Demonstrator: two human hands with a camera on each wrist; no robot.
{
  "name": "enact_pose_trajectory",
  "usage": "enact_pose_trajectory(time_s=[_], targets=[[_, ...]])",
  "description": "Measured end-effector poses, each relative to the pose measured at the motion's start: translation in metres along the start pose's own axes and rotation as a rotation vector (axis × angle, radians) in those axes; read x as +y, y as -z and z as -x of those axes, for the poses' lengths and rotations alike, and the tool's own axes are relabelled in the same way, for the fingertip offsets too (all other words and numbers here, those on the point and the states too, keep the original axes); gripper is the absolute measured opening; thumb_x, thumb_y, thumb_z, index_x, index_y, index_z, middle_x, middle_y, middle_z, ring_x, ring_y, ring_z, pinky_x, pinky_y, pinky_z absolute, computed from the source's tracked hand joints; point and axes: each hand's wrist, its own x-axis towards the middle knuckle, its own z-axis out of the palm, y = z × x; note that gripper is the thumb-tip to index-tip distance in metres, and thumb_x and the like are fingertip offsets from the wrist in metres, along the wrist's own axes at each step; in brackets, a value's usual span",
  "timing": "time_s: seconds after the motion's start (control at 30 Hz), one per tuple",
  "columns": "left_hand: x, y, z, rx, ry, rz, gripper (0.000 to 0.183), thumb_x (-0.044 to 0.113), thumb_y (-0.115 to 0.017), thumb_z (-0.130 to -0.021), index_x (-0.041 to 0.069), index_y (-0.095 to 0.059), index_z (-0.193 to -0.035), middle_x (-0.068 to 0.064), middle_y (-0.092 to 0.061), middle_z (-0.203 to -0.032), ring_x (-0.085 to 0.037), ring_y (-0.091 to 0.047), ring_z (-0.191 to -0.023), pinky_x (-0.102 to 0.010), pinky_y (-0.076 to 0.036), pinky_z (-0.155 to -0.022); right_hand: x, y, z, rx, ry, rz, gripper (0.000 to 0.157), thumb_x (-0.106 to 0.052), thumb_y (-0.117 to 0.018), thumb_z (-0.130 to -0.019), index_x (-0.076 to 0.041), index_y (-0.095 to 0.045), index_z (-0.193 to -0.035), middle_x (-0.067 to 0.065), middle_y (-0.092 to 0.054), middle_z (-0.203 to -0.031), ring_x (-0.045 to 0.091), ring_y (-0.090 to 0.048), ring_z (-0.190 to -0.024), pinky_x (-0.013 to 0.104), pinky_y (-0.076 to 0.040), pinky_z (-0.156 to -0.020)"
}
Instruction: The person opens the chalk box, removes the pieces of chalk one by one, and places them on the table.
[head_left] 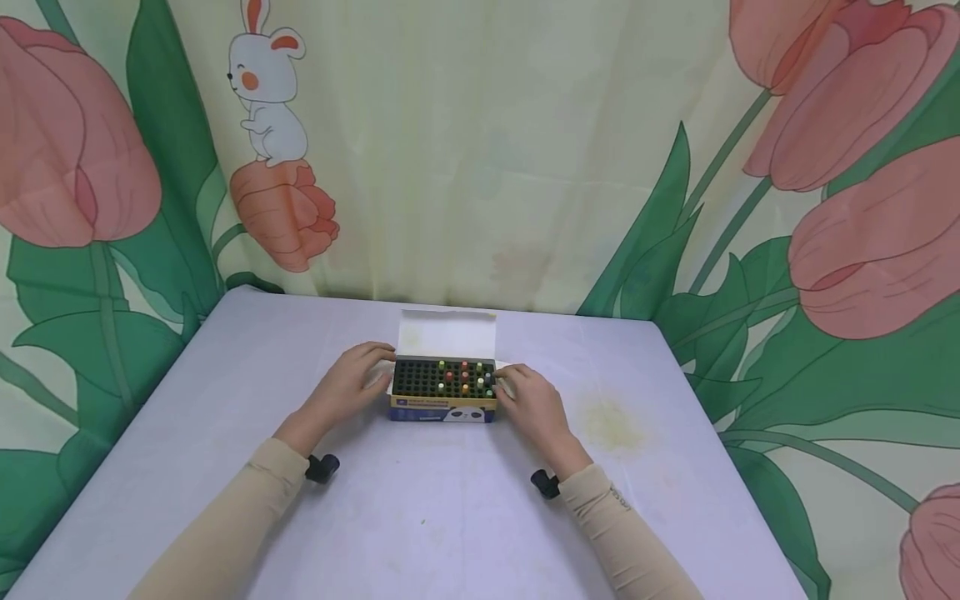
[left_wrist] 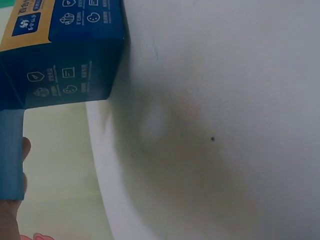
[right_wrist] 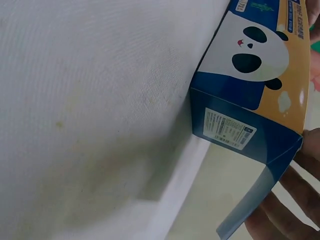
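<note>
A blue and yellow cardboard box with a panda face on its front stands on the table, its white lid raised at the back. Inside, a black holder with rows of round holes carries several colour-tipped sticks, mostly toward the right. My left hand is at the box's left end, fingers extended and thumb apart, beside the folded-out side flap. My right hand touches the right end, thumb and fingertips near the box corner and right flap. The flaps partly hide the fingers in both wrist views.
A pale cloth covers the table, with a yellowish stain right of the box. Behind hangs a curtain printed with tulips and a rabbit. A small black camera mount sits at my left wrist, another at my right.
</note>
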Motion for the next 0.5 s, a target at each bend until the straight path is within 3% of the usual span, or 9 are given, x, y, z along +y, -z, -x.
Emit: enact_pose_trajectory(time_s=[0.23,0.5], targets=[[-0.0018,-0.0023,-0.0062,-0.115,-0.049,-0.104,0.061,0.038,-0.068,-0.101,0.008,-0.053,-0.152,-0.008,-0.047,-0.160,-0.036,-0.048,-0.143,-0.060,-0.036,-0.117,0.0022,0.0035,0.0000,-0.071,0.034,-0.047,0.018,-0.027,-0.079,-0.094,-0.020,-0.079,-0.111,-0.002,-0.075,-0.117,0.020,-0.072,-0.109,0.040,-0.059,-0.091],[-0.0011,-0.0077,-0.0098,-0.218,-0.073,-0.236,0.067,0.050,-0.054,-0.106,0.009,-0.043,-0.158,-0.009,-0.041,-0.164,-0.035,-0.047,-0.144,-0.060,-0.034,-0.118,0.0067,0.0083,-0.0010,-0.076,0.170,-0.025,0.016,-0.020,-0.080,-0.092,-0.021,-0.082,-0.108,-0.005,-0.077,-0.113,0.018,-0.069,-0.112,0.038,-0.058,-0.093]])
